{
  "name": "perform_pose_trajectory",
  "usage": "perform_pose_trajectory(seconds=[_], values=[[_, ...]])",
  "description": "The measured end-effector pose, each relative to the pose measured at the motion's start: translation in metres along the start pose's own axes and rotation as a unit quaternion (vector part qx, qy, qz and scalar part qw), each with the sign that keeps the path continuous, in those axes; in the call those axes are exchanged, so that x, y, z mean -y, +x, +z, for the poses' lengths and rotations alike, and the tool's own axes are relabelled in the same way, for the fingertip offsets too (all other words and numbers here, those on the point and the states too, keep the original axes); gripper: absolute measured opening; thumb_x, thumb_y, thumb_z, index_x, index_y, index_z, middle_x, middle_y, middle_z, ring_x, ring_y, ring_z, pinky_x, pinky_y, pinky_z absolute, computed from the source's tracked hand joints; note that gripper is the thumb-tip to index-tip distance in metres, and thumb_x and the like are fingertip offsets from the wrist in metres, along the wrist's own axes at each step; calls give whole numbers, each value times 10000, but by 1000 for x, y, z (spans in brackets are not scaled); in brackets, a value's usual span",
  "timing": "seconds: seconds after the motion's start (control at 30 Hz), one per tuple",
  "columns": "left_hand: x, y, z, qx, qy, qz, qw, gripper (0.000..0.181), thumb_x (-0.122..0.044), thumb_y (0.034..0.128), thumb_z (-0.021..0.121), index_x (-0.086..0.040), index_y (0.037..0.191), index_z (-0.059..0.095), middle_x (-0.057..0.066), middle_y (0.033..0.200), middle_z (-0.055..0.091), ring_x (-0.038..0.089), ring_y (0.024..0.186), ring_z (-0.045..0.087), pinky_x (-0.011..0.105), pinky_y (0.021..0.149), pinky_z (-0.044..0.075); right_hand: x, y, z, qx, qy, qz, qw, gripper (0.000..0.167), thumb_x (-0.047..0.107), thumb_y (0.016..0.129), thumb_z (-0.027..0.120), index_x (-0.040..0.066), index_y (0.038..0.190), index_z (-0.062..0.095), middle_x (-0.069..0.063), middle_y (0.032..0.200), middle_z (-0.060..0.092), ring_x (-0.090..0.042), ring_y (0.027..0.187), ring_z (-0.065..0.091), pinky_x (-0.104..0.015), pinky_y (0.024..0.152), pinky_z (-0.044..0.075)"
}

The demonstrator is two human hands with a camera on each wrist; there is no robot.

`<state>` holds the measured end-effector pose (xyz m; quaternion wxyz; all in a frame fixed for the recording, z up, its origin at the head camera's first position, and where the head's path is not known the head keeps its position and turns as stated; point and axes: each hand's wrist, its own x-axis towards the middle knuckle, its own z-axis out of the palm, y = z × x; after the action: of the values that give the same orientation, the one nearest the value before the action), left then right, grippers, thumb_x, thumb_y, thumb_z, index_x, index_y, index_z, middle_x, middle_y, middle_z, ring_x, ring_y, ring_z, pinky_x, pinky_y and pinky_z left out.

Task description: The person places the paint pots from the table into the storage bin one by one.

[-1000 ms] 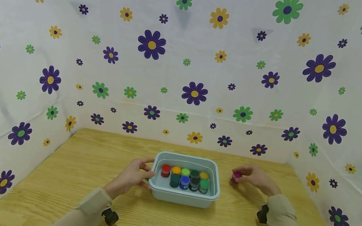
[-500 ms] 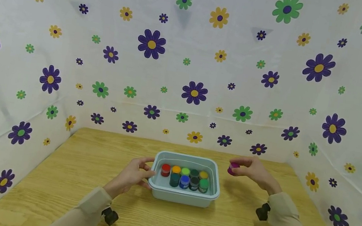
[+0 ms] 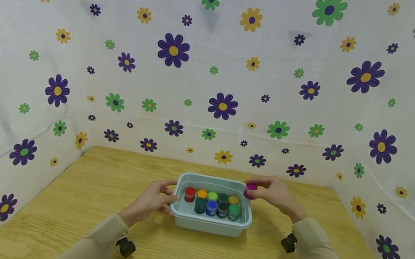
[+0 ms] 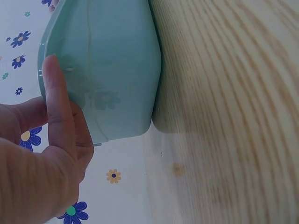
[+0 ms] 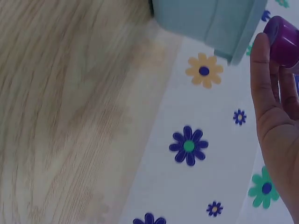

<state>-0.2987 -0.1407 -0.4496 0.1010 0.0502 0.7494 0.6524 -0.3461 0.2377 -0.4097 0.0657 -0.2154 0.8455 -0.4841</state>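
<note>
A pale blue plastic tub [image 3: 209,226] stands on the table, with several small paint jars [image 3: 212,208] upright inside it in two rows. My left hand [image 3: 150,201] holds the tub's left end by the rim; in the left wrist view its fingers [image 4: 57,107] lie along the outer wall. Between thumb and fingers my right hand [image 3: 278,197] pinches a magenta paint jar [image 3: 249,192], held up over the tub's right rim. The right wrist view catches that magenta jar [image 5: 284,44] at its edge, clear of the tub's wall [image 5: 201,18].
The wooden table [image 3: 172,258] extends around the tub on all sides. White flower-printed cloth [image 3: 205,142] encloses the table at the back, left and right. Each forearm carries a small black wrist camera [image 3: 126,247].
My right hand has lifted the magenta paint jar from the table right of the tub and carried it left to the tub's right rim. The left hand stays where it was.
</note>
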Motion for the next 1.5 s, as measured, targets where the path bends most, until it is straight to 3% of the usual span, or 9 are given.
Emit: perform_pose_trajectory(seconds=[0.47,0.87,1.27,1.5], values=[[-1,-1,-1,-34,104,16,9999,560,3,912,654,-27,1435,455,156,996,499,245,782,610,406,616,626,24,16,51,391,-160,-57,9991,404,238,875,748,33,1215,676,-118,1181,688,-245,1041,643,-391,936,558],[-4,-1,-1,61,120,21,9999,564,9,918,644,-9,1441,434,158,989,502,246,780,615,406,621,627,36,25,68,619,-63,-69,9980,430,251,876,749,18,1227,664,-106,1133,698,-206,956,657,-329,841,589],[-2,-2,-1,151,41,-29,9999,583,-2,930,630,-23,1460,389,202,1023,530,300,817,638,416,639,629,42,36,94,527,-61,-179,9984,396,265,879,746,57,1211,684,-62,1143,712,-185,1000,663,-370,932,568],[-1,-1,-1,150,26,-46,9999,581,-11,930,636,-37,1457,394,198,1017,535,279,784,632,410,630,628,52,40,117,421,117,-352,9984,335,228,880,738,147,1203,695,-69,1188,698,-194,1066,648,-380,967,547]])
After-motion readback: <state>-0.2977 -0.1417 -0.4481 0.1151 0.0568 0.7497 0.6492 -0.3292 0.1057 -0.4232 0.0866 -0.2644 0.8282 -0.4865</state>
